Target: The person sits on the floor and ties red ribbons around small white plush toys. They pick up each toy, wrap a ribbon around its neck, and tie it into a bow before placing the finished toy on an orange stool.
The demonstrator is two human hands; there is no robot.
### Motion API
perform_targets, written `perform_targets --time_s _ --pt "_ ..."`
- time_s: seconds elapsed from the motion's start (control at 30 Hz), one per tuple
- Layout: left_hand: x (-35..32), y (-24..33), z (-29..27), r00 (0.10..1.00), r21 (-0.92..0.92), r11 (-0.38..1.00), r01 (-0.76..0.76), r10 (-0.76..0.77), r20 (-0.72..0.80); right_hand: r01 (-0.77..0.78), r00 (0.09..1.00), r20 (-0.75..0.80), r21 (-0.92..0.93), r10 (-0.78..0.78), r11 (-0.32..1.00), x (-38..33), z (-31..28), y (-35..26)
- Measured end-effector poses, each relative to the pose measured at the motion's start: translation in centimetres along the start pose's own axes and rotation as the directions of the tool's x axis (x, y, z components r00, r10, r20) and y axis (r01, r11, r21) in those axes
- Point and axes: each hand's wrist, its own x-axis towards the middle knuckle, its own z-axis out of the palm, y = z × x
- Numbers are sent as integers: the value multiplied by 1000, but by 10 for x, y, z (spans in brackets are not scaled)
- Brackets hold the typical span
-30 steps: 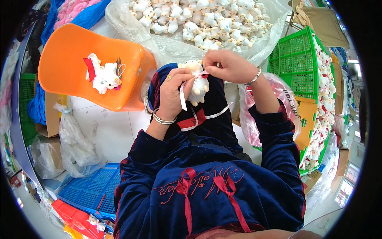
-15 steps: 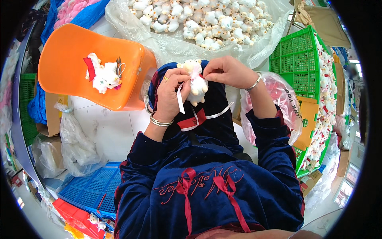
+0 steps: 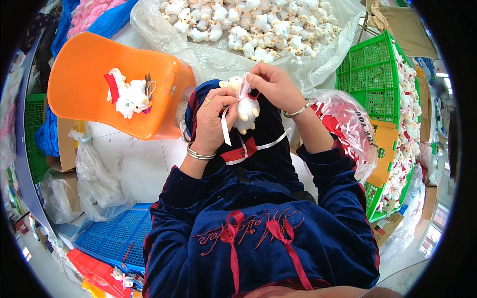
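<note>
A small white plush toy [image 3: 247, 110] rests on my lap with a bit of red at its neck. My left hand [image 3: 214, 114] is closed at the toy's left side, pinching a white ribbon [image 3: 225, 130] whose tail hangs down below the fingers. Above the toy's head, my right hand [image 3: 277, 85] pinches the ribbon's other, pinkish-white end and pulls it up across the toy's front. A red piece of cloth with white ribbon ends [image 3: 240, 153] lies on my trousers just below.
On the orange stool [image 3: 74, 74] at left are more plush toys [image 3: 130, 97] and small scissors [image 3: 148, 84]. A plastic sheet full of white toys [image 3: 278, 30] spreads ahead. A green crate [image 3: 367, 79] and a clear bag of red pieces [image 3: 343, 124] stand at right; a blue crate [image 3: 117, 233] at left.
My right hand has moved up and slightly left from the toy's neck, drawing the ribbon end up past its head. My left hand stays nearly in place. The right forearm has shifted left, uncovering more red pieces.
</note>
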Motion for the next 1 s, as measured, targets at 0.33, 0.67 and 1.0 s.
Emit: perform_targets --time_s 0.33,0.67,1.0 --pt "-5 -1 -2 999 -18 999 45 -45 -2 70 997 -14 511 -73 857 -9 3 -1" --pt "-7 -10 -21 998 63 997 44 -46 30 144 987 56 84 -149 986 -1 11 23" --pt "-3 1 -14 949 -136 939 315 -307 78 210 978 91 -371 -189 904 -21 25 -4"
